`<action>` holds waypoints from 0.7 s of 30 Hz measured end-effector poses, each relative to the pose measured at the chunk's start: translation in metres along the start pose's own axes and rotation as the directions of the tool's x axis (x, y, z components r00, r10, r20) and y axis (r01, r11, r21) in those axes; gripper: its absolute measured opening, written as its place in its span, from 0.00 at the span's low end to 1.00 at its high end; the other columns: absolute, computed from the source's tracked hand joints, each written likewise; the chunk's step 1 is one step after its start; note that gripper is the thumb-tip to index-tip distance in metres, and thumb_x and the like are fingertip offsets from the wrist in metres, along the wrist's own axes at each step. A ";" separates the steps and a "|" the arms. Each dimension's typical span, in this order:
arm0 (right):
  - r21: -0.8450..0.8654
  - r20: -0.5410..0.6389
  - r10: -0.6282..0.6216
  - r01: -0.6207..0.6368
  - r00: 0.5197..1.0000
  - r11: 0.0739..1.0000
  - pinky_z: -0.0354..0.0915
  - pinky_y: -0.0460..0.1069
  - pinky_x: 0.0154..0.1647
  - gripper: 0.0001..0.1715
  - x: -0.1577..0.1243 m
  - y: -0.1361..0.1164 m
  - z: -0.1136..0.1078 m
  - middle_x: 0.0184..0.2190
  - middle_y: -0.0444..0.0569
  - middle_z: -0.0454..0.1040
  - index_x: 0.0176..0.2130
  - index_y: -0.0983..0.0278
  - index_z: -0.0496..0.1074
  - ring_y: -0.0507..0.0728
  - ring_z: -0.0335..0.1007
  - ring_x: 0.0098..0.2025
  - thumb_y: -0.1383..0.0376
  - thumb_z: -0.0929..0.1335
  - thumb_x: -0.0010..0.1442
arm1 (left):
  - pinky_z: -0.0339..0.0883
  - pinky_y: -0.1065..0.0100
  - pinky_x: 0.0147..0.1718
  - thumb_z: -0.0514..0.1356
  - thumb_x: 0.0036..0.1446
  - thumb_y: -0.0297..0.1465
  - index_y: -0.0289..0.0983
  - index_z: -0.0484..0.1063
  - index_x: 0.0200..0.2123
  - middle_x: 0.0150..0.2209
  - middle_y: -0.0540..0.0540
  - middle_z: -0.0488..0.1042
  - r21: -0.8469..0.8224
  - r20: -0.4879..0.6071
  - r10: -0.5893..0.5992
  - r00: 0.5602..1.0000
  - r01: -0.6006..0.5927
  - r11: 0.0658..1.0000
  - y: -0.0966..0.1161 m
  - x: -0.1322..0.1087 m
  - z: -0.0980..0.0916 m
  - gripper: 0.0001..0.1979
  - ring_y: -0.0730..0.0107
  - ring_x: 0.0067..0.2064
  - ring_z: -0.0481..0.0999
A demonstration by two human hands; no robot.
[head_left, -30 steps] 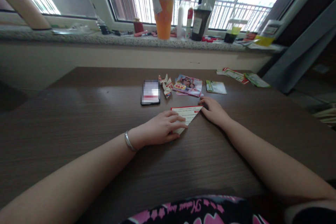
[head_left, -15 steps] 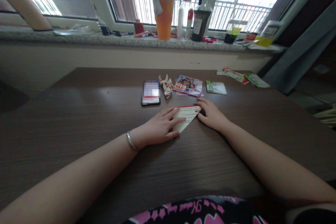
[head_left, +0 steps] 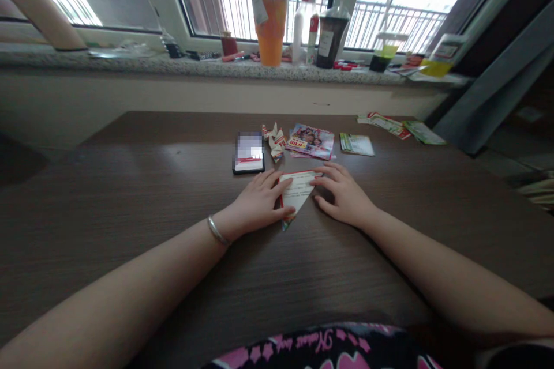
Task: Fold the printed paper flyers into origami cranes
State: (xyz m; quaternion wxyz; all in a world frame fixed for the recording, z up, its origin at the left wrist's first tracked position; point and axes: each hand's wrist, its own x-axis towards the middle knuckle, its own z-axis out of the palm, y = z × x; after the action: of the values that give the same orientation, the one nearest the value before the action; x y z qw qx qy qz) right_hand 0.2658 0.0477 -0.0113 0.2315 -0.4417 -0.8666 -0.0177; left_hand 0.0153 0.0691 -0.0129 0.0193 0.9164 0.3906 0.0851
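Note:
A folded triangle of printed paper (head_left: pixel 298 189), cream with a red edge, lies flat on the dark wooden table (head_left: pixel 242 265). My left hand (head_left: pixel 264 196), with a silver bangle on its wrist, rests on the paper's left side, fingers spread. At the paper's upper right corner, my right hand (head_left: pixel 341 193) touches with its fingertips; thumb and fingers are apart. Just beyond the paper are a phone (head_left: pixel 249 153), a folded paper figure (head_left: pixel 275 142) and a stack of colourful leaflets (head_left: pixel 310 141).
Right of the leaflets lies a small green-and-white card stack (head_left: pixel 356 144), with paper strips (head_left: pixel 387 125) farther right. Along the windowsill (head_left: pixel 194 69) stand an orange drink cup (head_left: pixel 271 23), a dark drink cup (head_left: pixel 332 37), clear bottles (head_left: pixel 305 23) and small clutter.
The paper has shifted slightly left, and its lower tip now shows below my left thumb. My left hand has slid left; my right thumb has moved down and left, away from the corner.

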 end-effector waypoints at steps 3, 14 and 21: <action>0.074 0.113 -0.091 0.083 0.989 0.994 0.62 0.59 0.58 0.17 0.001 -0.011 -0.004 0.50 0.52 0.72 0.48 0.62 0.72 0.61 0.64 0.54 0.63 0.66 0.59 | 0.51 0.56 0.62 0.52 0.61 0.46 0.38 0.58 0.62 0.61 0.40 0.62 -0.005 -0.065 -0.006 0.998 0.005 1.000 0.000 0.000 -0.001 0.30 0.53 0.62 0.59; -0.039 0.190 -0.045 0.054 0.981 0.998 0.60 0.60 0.60 0.24 0.000 -0.016 -0.007 0.55 0.54 0.71 0.54 0.65 0.70 0.63 0.64 0.57 0.56 0.63 0.63 | 0.64 0.56 0.49 0.55 0.61 0.38 0.36 0.69 0.53 0.44 0.40 0.69 -0.047 -0.176 -0.052 0.983 0.044 0.998 0.001 0.002 -0.004 0.20 0.57 0.47 0.68; -0.139 0.242 0.095 -0.063 0.966 0.988 0.58 0.61 0.61 0.40 0.000 -0.012 -0.004 0.60 0.60 0.64 0.61 0.68 0.63 0.67 0.60 0.61 0.46 0.63 0.60 | 0.66 0.57 0.48 0.55 0.60 0.32 0.35 0.76 0.45 0.39 0.41 0.71 -0.079 -0.162 0.130 0.978 -0.144 0.986 0.000 0.004 -0.006 0.13 0.58 0.47 0.68</action>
State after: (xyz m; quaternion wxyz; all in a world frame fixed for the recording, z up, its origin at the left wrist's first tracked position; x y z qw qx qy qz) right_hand 0.2578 0.0393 -0.0051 0.0928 -0.4887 -0.8675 -0.0094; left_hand 0.0174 0.0719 -0.0062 0.0239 0.9298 0.3226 0.1755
